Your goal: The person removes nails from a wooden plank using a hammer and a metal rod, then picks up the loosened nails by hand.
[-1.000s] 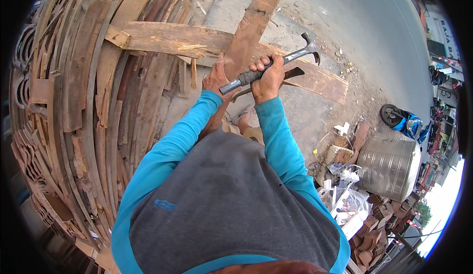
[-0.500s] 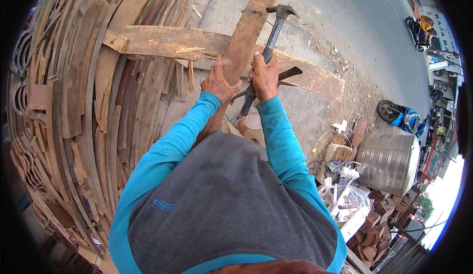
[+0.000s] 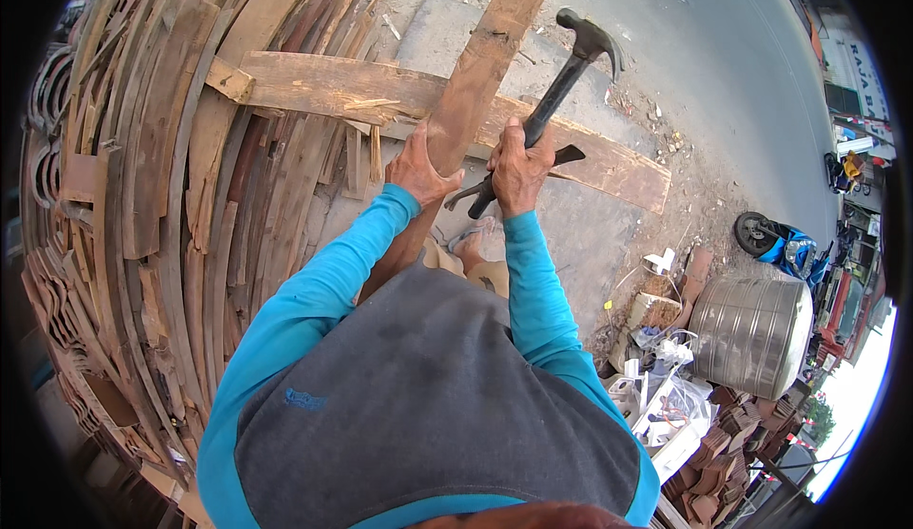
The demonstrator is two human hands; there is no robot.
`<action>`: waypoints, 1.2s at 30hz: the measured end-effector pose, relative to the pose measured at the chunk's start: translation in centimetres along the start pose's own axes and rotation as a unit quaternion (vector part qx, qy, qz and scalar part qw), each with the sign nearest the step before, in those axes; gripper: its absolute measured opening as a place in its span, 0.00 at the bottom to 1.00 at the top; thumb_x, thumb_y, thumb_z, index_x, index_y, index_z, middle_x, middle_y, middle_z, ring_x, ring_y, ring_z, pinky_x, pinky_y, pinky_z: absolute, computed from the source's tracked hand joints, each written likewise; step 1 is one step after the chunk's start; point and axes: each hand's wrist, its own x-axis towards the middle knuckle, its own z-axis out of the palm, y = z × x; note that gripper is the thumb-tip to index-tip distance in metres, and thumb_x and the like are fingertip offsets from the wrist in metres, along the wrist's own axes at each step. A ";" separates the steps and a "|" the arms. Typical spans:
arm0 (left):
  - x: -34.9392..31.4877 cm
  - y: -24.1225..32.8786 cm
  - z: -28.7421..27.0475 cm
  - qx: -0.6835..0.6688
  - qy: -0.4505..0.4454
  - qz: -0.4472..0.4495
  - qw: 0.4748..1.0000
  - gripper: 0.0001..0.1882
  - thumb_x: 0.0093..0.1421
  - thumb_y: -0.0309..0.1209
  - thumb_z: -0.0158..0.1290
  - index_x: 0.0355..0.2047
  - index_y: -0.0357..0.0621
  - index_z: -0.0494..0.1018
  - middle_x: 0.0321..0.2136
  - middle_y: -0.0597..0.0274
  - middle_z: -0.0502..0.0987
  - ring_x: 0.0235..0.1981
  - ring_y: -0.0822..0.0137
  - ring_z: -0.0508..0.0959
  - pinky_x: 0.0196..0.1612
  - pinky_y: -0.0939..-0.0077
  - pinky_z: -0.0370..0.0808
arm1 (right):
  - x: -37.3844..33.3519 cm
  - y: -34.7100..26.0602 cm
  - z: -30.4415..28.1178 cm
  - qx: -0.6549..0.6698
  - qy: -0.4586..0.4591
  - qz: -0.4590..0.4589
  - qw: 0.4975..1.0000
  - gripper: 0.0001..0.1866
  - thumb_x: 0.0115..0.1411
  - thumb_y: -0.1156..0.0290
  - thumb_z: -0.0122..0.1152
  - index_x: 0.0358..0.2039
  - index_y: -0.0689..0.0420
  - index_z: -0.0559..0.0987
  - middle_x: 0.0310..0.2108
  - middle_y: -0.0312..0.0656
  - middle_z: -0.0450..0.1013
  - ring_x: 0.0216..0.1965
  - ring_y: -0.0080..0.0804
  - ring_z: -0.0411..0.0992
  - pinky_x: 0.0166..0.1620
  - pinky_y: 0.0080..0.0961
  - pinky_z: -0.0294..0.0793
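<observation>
A long worn brown plank slants from my body toward the far edge, crossing over another plank. My left hand is closed around the left edge of the slanting plank. In my right hand is a black claw hammer, its head up and tilted right, above and beside the plank. A dark metal bar with a flat flared end passes behind the right hand; whether that hand also holds it I cannot tell. What looks like a thin nail juts from the slanting plank's right side.
Stacked old boards fill the left, with curved roof tiles beyond. A foot shows below my hands. At right are a ribbed metal drum, plastic scraps, brown tiles and a blue motorbike by the road.
The hammer and my right hand have shifted a little right, and the hammer's head has swung rightward, tilting more. My left hand keeps its grip on the plank. The view has shifted slightly.
</observation>
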 end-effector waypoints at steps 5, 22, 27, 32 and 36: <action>0.0 1.3 -0.3 0.014 -0.039 -0.038 0.998 0.59 0.43 0.47 0.69 0.68 0.37 0.48 0.60 0.38 0.65 0.61 0.43 0.68 0.63 0.55 0.68 | 1.5 8.0 -0.7 -0.099 0.054 -0.041 0.993 0.10 0.65 0.70 0.55 0.31 0.60 0.66 0.16 0.34 0.64 0.12 0.21 0.64 0.14 0.22 0.64; 0.0 0.2 -0.8 0.009 -0.036 -0.022 0.999 0.61 0.44 0.48 0.69 0.69 0.35 0.45 0.62 0.37 0.63 0.62 0.42 0.68 0.64 0.55 0.66 | 1.3 -1.0 -1.5 -0.007 0.055 -0.009 0.998 0.10 0.65 0.70 0.56 0.31 0.64 0.72 0.19 0.38 0.69 0.22 0.26 0.67 0.28 0.29 0.68; 0.4 0.7 -0.9 -0.001 -0.051 -0.026 0.998 0.61 0.44 0.48 0.69 0.69 0.34 0.45 0.62 0.36 0.62 0.62 0.42 0.67 0.64 0.56 0.66 | 4.2 4.2 -0.3 -0.264 -0.084 0.084 0.957 0.11 0.63 0.69 0.57 0.33 0.66 0.74 0.21 0.45 0.70 0.24 0.35 0.71 0.32 0.38 0.72; 0.0 0.4 -1.5 0.014 -0.031 -0.028 0.999 0.61 0.44 0.48 0.69 0.69 0.34 0.46 0.61 0.36 0.64 0.61 0.41 0.68 0.64 0.57 0.66 | 1.8 -1.5 -0.6 -0.133 0.002 -0.073 0.988 0.12 0.62 0.68 0.58 0.35 0.67 0.74 0.23 0.46 0.70 0.26 0.36 0.69 0.34 0.37 0.71; 0.2 1.2 -1.4 -0.005 -0.047 -0.026 0.999 0.60 0.44 0.47 0.69 0.69 0.35 0.46 0.60 0.36 0.65 0.61 0.42 0.68 0.64 0.57 0.66 | 3.0 4.6 -1.1 -0.224 -0.013 -0.026 0.974 0.15 0.61 0.67 0.59 0.35 0.69 0.74 0.24 0.51 0.73 0.25 0.43 0.72 0.34 0.40 0.72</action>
